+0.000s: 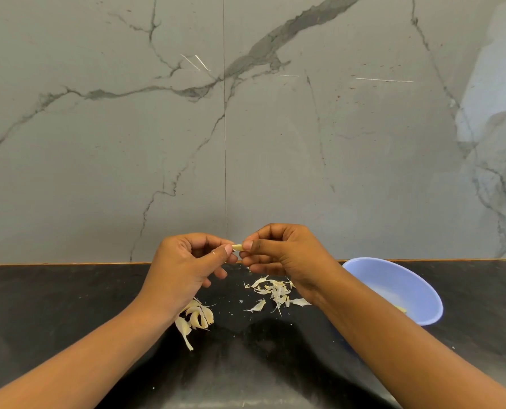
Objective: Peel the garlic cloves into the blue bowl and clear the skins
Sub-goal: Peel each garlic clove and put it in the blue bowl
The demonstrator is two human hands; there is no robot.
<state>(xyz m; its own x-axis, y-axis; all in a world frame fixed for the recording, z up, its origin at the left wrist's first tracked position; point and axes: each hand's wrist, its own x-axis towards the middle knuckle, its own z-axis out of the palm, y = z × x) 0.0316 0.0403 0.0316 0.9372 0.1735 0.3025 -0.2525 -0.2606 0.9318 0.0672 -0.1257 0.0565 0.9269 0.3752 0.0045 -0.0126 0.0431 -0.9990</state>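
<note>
Through the head view, I am pinching one garlic clove (237, 247) between the curled fingers (222, 252) of my left hand (186, 261) and right hand (284, 255), above the desk's (69, 290) back edge. Loose skins (275, 290) are lying under my right hand, unpeeled cloves (198, 315) under my left wrist, and the blue bowl (393, 278) is sitting toward the right edge.
</note>
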